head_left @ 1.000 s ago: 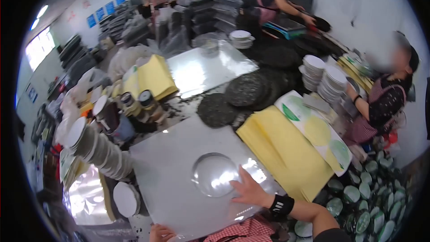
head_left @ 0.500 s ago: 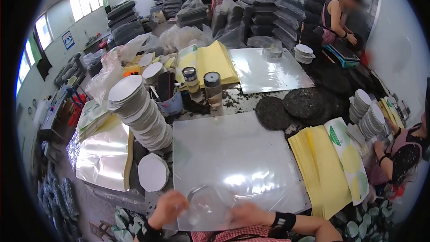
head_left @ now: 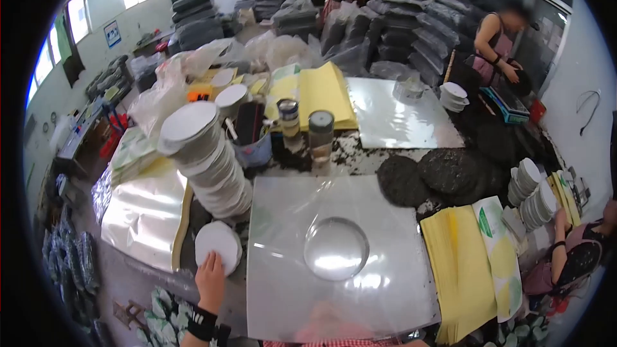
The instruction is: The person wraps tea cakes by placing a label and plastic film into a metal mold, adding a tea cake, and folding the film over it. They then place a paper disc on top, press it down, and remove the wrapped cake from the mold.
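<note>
My left hand (head_left: 211,276) rests its fingertips on the near edge of a low stack of white round paper discs (head_left: 218,244), fingers stretched out. To its right lies a large, glossy, clear sheet (head_left: 276,308) on the table. A clear round ring (head_left: 367,254) sits flat near the middle of that sheet, with no hand on it. My right hand is out of view. Behind the low stack, a tall leaning pile of white discs (head_left: 212,167) rises beside the sheet.
Yellow paper sheets (head_left: 456,270) lie at the right, dark round cakes (head_left: 450,170) behind them. Two drinking bottles (head_left: 321,138) and a blue-grey tub (head_left: 254,150) stand beyond the sheet. Silvery-covered stacked paper (head_left: 144,218) is at left. Co-workers are at the right (head_left: 565,250) and the back.
The ring was between both hands at the sheet's near edge; now it lies farther in, released. My left hand moved left onto the discs. My right hand left the view.
</note>
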Action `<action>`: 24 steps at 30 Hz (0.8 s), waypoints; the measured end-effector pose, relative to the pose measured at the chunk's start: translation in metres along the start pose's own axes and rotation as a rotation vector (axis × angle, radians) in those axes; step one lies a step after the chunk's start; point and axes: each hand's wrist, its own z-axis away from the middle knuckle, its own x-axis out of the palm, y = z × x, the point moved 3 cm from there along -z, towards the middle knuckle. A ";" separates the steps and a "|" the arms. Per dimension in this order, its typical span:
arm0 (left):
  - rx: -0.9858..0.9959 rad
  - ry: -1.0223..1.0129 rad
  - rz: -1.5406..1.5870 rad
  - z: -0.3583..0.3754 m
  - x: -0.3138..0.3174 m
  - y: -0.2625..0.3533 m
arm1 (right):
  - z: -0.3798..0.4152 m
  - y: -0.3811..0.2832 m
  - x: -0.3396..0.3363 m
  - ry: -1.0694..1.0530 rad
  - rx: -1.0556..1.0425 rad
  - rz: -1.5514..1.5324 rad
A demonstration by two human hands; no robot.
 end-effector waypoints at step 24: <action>0.566 0.191 0.563 -0.089 -0.057 0.209 | -0.200 0.144 -0.351 0.674 0.346 1.017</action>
